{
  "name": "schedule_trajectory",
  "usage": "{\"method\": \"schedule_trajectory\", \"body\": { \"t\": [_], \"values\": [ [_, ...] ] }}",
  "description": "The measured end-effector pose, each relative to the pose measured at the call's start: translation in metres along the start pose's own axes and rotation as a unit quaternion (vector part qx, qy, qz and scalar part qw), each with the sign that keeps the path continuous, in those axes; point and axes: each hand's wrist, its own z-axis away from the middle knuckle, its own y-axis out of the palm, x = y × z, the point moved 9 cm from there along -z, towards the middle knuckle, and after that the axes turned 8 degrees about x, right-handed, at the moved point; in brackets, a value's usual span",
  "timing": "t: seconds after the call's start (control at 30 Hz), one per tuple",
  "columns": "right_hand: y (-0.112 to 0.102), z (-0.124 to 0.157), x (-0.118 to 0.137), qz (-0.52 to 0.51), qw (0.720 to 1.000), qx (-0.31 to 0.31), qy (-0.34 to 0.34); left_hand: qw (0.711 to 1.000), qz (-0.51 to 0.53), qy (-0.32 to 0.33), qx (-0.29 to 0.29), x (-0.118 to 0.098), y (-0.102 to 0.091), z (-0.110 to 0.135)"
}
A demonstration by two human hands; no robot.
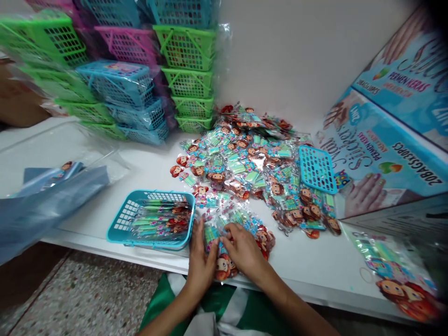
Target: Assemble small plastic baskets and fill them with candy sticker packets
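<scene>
My left hand (200,261) and my right hand (245,249) both rest on a small bundle of wrapped cartoon-girl toy packets (224,242) at the front edge of the white table (308,266). The fingers of both hands press the bundle together. Just left of my left hand sits a teal plastic basket (122,219) filled with the same packets lying flat. Behind my hands spreads a large loose heap of packets (252,158).
Stacks of green, blue and pink baskets (140,84) stand at the back left against the wall. A teal basket lid (317,169) leans on printed cardboard boxes (385,154) at right. Clear plastic bags (52,186) lie at left. More packets (395,275) lie at the front right.
</scene>
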Motion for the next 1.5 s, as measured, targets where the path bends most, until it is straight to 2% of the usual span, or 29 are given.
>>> {"method": "schedule_trajectory", "body": {
  "t": [0.07,0.2,0.27,0.33,0.4,0.5,0.6,0.7,0.8,0.9,0.97,1.0,1.03,1.1,1.17,1.27,1.3,1.37,1.43,1.5],
  "values": [
    [0.002,0.002,0.005,0.016,1.000,0.004,-0.012,1.000,0.002,0.005,0.007,0.001,0.003,0.003],
    [0.002,0.008,0.017,0.096,0.995,0.007,-0.026,0.999,0.026,-0.008,-0.017,0.008,0.007,0.006],
    [-0.009,0.009,0.017,0.136,0.990,-0.004,-0.036,0.999,0.028,-0.005,-0.026,0.009,0.009,0.007],
    [-0.034,0.001,0.010,0.162,0.985,-0.036,-0.037,0.999,0.025,-0.005,-0.028,0.009,0.009,0.007],
    [-0.069,-0.019,-0.006,0.193,0.977,-0.084,-0.015,0.999,0.023,-0.008,-0.025,0.010,0.010,0.007],
    [-0.116,-0.066,-0.025,0.274,0.954,-0.125,-0.010,0.999,0.028,-0.013,-0.025,0.010,0.011,0.006],
    [-0.134,-0.118,-0.029,0.342,0.933,-0.096,-0.053,0.999,0.040,-0.011,-0.032,0.011,0.011,0.007],
    [-0.139,-0.148,-0.030,0.362,0.927,-0.062,-0.074,0.999,0.041,-0.007,-0.034,0.011,0.011,0.007],
    [-0.149,-0.147,-0.024,0.366,0.924,-0.075,-0.084,0.998,0.045,-0.003,-0.036,0.010,0.011,0.007],
    [-0.161,-0.116,-0.008,0.299,0.938,-0.149,-0.095,0.998,0.056,-0.003,-0.036,0.008,0.010,0.007],
    [-0.155,-0.089,0.000,0.170,0.967,-0.164,-0.094,0.998,0.056,-0.009,-0.029,0.007,0.011,0.007],
    [-0.142,-0.077,0.002,0.089,0.982,-0.142,-0.090,0.998,0.057,-0.016,-0.025,0.007,0.011,0.007],
    [-0.122,-0.066,0.004,0.014,0.992,-0.095,-0.084,0.998,0.063,-0.023,-0.020,0.007,0.011,0.007],
    [-0.075,-0.044,0.012,-0.097,0.991,-0.004,-0.088,0.996,0.087,-0.031,-0.016,0.009,0.010,0.008],
    [-0.040,-0.025,0.017,-0.126,0.988,0.021,-0.087,0.993,0.118,-0.026,-0.017,0.009,0.008,0.009],
    [-0.014,-0.012,0.019,-0.066,0.993,0.019,-0.092,0.991,0.127,-0.023,-0.026,0.010,0.006,0.010],
    [-0.013,-0.013,0.021,-0.023,0.995,0.021,-0.096,0.992,0.120,-0.028,-0.030,0.012,0.007,0.010],
    [-0.024,-0.022,0.024,0.080,0.991,0.003,-0.103,0.993,0.106,-0.035,-0.037,0.014,0.008,0.009],
    [-0.047,-0.042,0.029,0.152,0.982,-0.042,-0.108,0.994,0.099,-0.035,-0.041,0.013,0.008,0.009],
    [-0.069,-0.069,0.036,0.180,0.972,-0.082,-0.125,0.994,0.097,-0.035,-0.042,0.011,0.008,0.009]
  ]
}}
